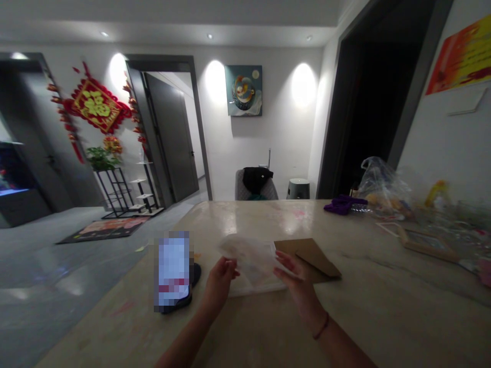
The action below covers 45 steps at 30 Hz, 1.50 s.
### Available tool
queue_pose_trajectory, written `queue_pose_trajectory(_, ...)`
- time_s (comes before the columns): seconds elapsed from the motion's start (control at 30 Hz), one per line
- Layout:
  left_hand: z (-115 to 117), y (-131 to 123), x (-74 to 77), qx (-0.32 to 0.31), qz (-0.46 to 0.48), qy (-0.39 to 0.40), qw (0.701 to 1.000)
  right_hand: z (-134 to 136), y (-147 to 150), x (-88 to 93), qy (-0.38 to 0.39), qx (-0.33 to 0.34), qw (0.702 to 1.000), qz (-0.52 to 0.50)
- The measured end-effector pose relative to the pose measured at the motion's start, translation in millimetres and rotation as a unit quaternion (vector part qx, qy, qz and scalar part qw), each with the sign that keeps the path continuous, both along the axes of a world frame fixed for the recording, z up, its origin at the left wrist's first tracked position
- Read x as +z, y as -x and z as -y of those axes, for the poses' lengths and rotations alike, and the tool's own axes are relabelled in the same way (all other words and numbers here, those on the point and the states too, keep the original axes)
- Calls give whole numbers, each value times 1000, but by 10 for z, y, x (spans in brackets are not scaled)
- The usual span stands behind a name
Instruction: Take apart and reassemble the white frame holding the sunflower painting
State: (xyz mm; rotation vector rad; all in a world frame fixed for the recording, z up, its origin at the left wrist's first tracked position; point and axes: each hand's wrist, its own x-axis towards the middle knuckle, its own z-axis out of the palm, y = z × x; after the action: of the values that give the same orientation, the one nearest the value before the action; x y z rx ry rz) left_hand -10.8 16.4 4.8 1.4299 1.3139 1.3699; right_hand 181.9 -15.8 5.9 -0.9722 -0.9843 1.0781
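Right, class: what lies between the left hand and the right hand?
In the head view, a thin translucent sheet lies between the left hand and right hand.

In the middle of the frame, the whitish sheet [253, 263] looks thin, smooth and translucent; whether plastic or paper cannot be told. Just right of it, the brown envelope [318, 261] has the matt look of stiff paper. The tabletop [368, 312] is smooth, glossy and stone-like, and the floor [69, 286] at left shines like polished tile. Right of centre lie soft, matt purple cloth [340, 205], a crinkled, shiny clear plastic bag [383, 181] and a wood-look frame [403, 239].
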Motion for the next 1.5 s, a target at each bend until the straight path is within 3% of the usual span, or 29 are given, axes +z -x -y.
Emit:
queue_pose_trajectory(0.13,-16,24,-3,51,-47,-36,997,-22,-87,23,4,-35,999,32)
queue_pose_trajectory(0.37,-40,80,9,88,-100,-33,991,-192,-194,-249,-7,-72,983,167)
queue_pose_trajectory(0.5,-36,127,-59,135,-265,-1,955,-216,-242,-307,28,-104,980,169)
queue_pose_trajectory(0.63,32,128,-46,106,-411,40,904,-226,-261,-324,32,-104,971,213)
queue_pose_trajectory(0.9,116,37,0,66,-423,73,901,-194,-192,-337,-37,-92,946,308)
queue_pose_trajectory(1.23,183,-60,75,50,-563,128,815,-107,-140,-282,-11,-96,848,522)
queue_pose_trajectory(1.37,191,-73,59,52,-580,110,805,-90,-129,-293,-47,-109,797,592)
queue_pose_trajectory(1.5,191,-78,55,57,-586,109,801,-112,-150,-305,-28,-138,752,644)
